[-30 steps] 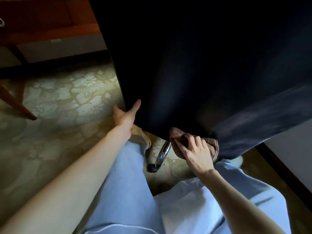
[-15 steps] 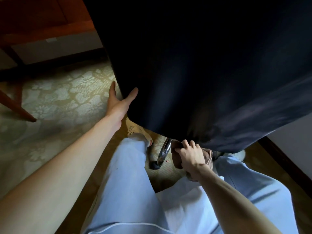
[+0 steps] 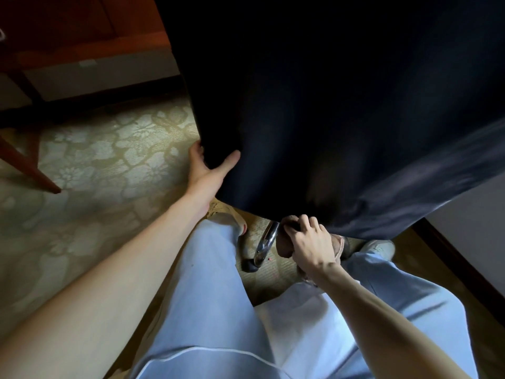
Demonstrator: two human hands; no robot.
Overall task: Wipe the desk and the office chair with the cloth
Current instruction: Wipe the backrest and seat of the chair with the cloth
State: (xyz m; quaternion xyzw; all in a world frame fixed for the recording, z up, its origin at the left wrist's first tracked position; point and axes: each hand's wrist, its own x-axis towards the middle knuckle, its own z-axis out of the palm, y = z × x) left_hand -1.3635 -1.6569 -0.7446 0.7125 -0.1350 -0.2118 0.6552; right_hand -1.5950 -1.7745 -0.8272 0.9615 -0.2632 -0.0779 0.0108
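Floral carpet (image 3: 109, 160) under office chair (image 3: 328, 105), cloth (image 3: 284, 247)

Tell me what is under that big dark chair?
A shiny metal leg ending in a black foot, standing on patterned carpet. Beside it the right hand holds a brown cloth. Anything further in is hidden by the chair.

office chair (image 3: 341, 105): dark navy, smooth upholstery, back panel fills the upper right and runs off frame at the top and right. left side edge gripped by left hand (image 3: 207, 169). one chrome base leg (image 3: 266, 242) shows under its lower edge, ending in a black caster (image 3: 250, 265) on the floor.
cloth (image 3: 284, 246): brownish, bunched up, held in right hand (image 3: 308, 242) at the back panel's bottom edge, just beside the chrome leg.
desk (image 3: 82, 28): reddish-brown wood, top left, in shadow, beyond the chair.
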